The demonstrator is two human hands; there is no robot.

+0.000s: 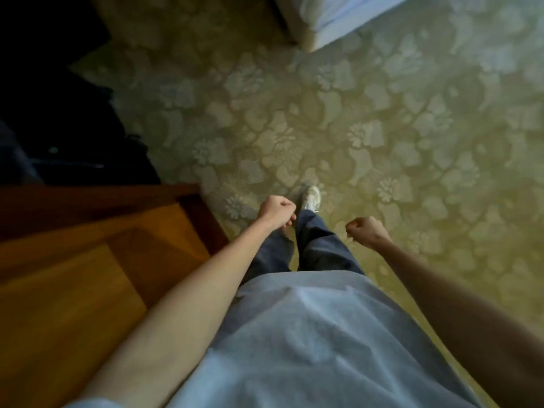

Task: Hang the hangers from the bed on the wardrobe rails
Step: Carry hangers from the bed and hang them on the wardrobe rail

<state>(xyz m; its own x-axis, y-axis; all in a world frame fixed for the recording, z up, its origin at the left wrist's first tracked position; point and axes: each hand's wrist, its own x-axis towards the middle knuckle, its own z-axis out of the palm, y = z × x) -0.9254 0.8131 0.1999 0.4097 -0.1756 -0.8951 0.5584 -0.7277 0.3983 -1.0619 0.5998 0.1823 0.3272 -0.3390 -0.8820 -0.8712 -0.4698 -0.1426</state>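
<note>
Two fists, left hand (276, 212) and right hand (366, 230) curled empty, one white shoe (311, 198), patterned carpet (382, 128), bed (332, 16) corner

We see a carpet (368, 119) covering the floor, a matt woven pile in olive and pale cream with a raised-looking floral pattern. At the top edge, the bed (329, 19) shows soft white cloth, smooth with faint folds, over a paler base. To the left stands a wooden panel (73, 275), orange-brown, smooth and slightly glossy with a darker reddish edge. Our shirt (309, 334) is light grey cloth, matt and gently creased. The trousers (321, 248) are dark blue cloth, matt. The shoe (310, 198) looks white, its material too blurred to tell.
</note>
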